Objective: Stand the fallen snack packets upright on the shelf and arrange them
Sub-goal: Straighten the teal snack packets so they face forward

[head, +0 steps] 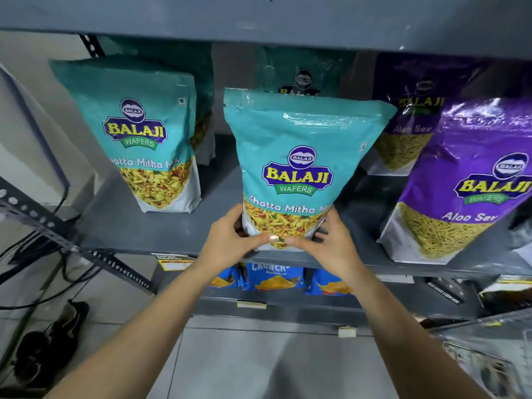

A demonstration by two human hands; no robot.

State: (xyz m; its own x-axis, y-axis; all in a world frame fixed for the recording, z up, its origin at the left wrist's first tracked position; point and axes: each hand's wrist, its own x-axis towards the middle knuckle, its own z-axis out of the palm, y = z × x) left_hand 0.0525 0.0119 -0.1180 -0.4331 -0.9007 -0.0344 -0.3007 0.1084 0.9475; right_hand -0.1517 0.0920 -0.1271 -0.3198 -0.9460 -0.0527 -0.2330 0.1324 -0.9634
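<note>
While both hands clasp its base, a teal Khatta Mitha Mix packet (299,168) stands upright at the front edge of the grey metal shelf (161,226), about midway along it. The left hand (233,240) wraps the lower left corner and the right hand (331,243) the lower right, fingers closed against the packet, thumbs meeting across its front.

Four teal packets show in all: the held one, a second front packet (144,133) standing to its left, one in shadow behind each (201,90) (302,73). Two purple Aloo Sev packets stand to the right, one in front (466,182) and one behind (408,116). Three blue Crunchex packets (273,276) sit on the shelf below.

The held packet is a glossy pouch with a flat sealed top, a Balaji Wafers logo, and a clear lower window showing yellow mix with red and green bits.

Price labels (172,262) hang on the shelf edges. Below lies a pale tiled floor (259,364), with black cables (43,269) and dark shoes (49,341) at the left.
</note>
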